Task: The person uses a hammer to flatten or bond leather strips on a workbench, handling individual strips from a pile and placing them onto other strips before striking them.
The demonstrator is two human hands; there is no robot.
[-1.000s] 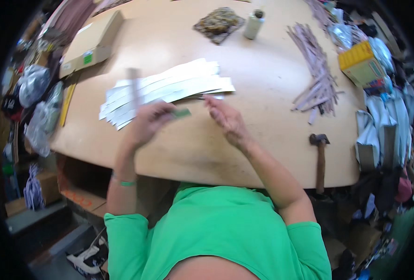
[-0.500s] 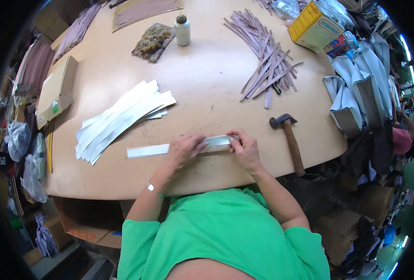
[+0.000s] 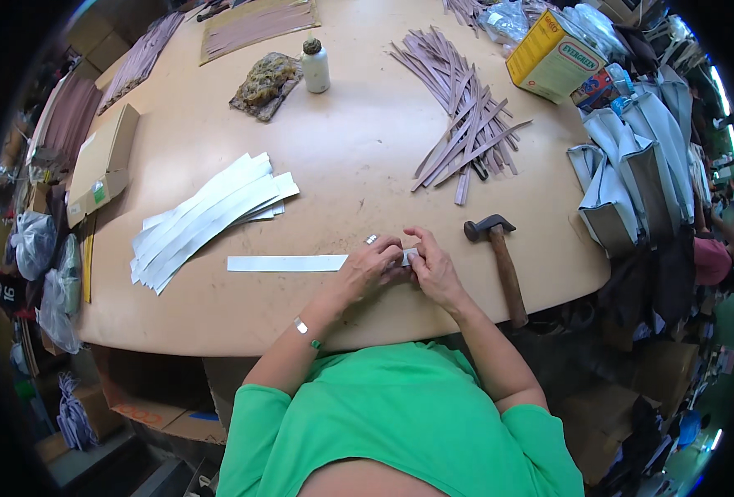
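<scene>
A flat white strip [image 3: 288, 263] lies on the table in front of me, its long left part resting on the surface. My left hand [image 3: 373, 267] is closed on the strip close to its right end. Beside it, my right hand [image 3: 434, 269] pinches that end between thumb and fingers. The two hands nearly touch, and only a short bit of the strip shows between them. Left of the strip is a fanned pile of similar white strips [image 3: 205, 219]. To the right of my right hand lies a hammer [image 3: 507, 269] with a wooden handle.
A heap of mauve strips [image 3: 466, 116] lies at the far right. Farther back are a white bottle [image 3: 315, 68] and a crusty brown lump [image 3: 266, 85]. A yellow box [image 3: 554, 56] and grey-white folded pieces [image 3: 632, 166] line the right edge; a cardboard box [image 3: 102, 166] stands left.
My left hand has slid right along the strip, up to my right hand. The strip now lies flatter, with more of its left part uncovered. The view has shifted slightly.
</scene>
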